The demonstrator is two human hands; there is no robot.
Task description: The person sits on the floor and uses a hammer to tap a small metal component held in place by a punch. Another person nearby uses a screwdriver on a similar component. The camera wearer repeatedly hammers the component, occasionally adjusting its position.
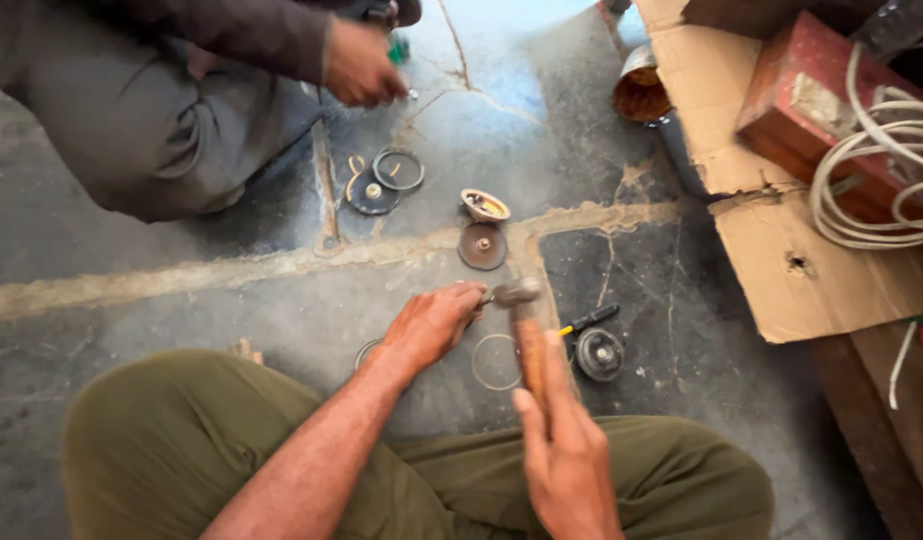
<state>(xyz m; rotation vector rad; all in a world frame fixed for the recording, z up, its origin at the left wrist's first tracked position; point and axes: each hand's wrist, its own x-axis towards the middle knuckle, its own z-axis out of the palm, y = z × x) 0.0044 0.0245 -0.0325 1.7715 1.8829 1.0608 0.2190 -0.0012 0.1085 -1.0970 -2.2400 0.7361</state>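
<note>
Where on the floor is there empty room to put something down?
Bare floor lies left of the left hand, before the other person's knee. It is crowded ahead: round disc, rings, and beside the hammer a black round part.

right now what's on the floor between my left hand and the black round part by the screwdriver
In the head view, a thin metal ring lies flat on the concrete between the left hand and the black round part; the hammer handle crosses above its edge.

I see open floor [181,300] to the left of my left hand [428,325]. On the right the black disc [599,354] and cardboard [811,270] block; ahead lie a rusty disc [482,246] and another person's hand [361,65].
</note>
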